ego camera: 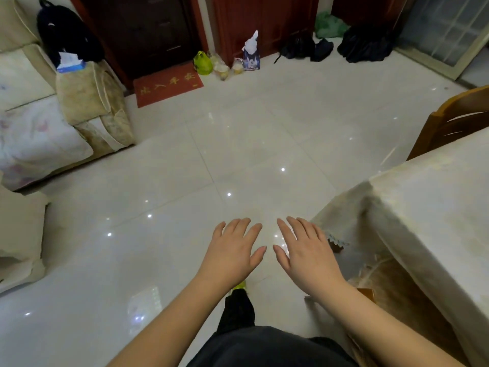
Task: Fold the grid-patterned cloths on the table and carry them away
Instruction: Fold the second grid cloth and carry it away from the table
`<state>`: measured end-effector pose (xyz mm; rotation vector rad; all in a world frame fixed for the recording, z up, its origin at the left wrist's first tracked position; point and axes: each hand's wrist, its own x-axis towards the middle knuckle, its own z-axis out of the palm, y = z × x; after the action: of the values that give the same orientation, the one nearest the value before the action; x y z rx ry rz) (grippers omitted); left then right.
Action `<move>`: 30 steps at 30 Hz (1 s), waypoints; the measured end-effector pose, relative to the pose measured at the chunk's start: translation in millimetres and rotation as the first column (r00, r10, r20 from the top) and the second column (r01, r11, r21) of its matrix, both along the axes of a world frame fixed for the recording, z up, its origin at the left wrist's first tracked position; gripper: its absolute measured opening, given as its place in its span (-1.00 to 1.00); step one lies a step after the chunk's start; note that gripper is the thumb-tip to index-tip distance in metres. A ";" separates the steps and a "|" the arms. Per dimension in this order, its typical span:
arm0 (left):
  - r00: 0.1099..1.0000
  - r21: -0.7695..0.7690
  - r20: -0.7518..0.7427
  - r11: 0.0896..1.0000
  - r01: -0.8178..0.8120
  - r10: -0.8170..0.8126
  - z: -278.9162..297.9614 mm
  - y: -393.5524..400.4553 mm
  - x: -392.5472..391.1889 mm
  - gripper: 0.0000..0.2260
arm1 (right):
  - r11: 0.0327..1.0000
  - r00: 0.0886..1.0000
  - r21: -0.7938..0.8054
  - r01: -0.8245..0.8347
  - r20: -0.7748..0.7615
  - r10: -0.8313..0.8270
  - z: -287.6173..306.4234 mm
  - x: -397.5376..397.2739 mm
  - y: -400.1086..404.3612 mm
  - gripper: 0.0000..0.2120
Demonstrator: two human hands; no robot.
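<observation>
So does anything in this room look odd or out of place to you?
Mostly one thing: no grid-patterned cloth shows, and both the left hand and right hand hover open and empty over the floor. Bags also sit loose by the doors.

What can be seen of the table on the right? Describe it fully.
The table stands at the right edge, only its near corner in view. A pale, cream cloth with faint mottling covers the top and drapes down the side toward the floor. A wooden chair stands behind it. Neither hand touches it.
</observation>
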<state>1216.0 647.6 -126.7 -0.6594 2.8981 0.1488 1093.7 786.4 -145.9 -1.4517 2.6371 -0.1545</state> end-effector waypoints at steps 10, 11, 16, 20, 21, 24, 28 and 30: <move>0.986 0.003 -0.027 0.987 0.163 -0.163 -6.9 -138.6 -102.9 -0.44 | 0.986 0.985 -0.005 0.167 -0.033 -0.167 -2.7 -83.2 -125.3 -0.46; 0.982 -0.004 -0.025 0.982 0.187 -0.187 -4.2 -152.4 -111.3 -0.43 | 0.982 0.981 -0.012 0.191 -0.033 -0.191 -0.5 -90.3 -136.2 -0.47; 0.955 -0.081 -0.041 0.953 0.290 -0.294 -7.0 -212.8 -160.8 -0.52 | 0.953 0.953 -0.044 0.300 -0.035 -0.301 11.3 -124.6 -178.1 -0.49; 0.923 -0.084 -0.076 0.925 0.372 -0.378 -13.8 -228.6 -204.1 -0.51 | 0.932 0.930 -0.024 0.362 -0.055 -0.363 9.8 -154.1 -189.6 -0.51; 0.914 -0.072 -0.091 0.918 0.390 -0.395 -15.2 -230.0 -216.1 -0.51 | 0.923 0.921 -0.017 0.384 -0.059 -0.384 8.1 -162.6 -190.5 -0.51; 0.877 -0.058 -0.119 0.886 0.461 -0.465 -19.9 -232.6 -253.9 -0.51 | 0.899 0.898 0.001 0.438 -0.056 -0.437 0.3 -190.3 -190.2 -0.51; 0.843 -0.042 -0.111 0.850 0.525 -0.526 -28.0 -236.3 -310.5 -0.52 | 0.862 0.861 0.012 0.507 -0.044 -0.506 -9.9 -233.2 -188.9 -0.47; 0.828 -0.042 -0.096 0.833 0.551 -0.552 -31.5 -237.3 -343.7 -0.52 | 0.846 0.845 -0.001 0.534 -0.042 -0.533 -14.8 -260.2 -188.5 -0.50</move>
<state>872.3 410.2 -158.3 0.2172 3.0489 0.0894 833.5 597.9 -160.8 -0.6767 2.9985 -0.1602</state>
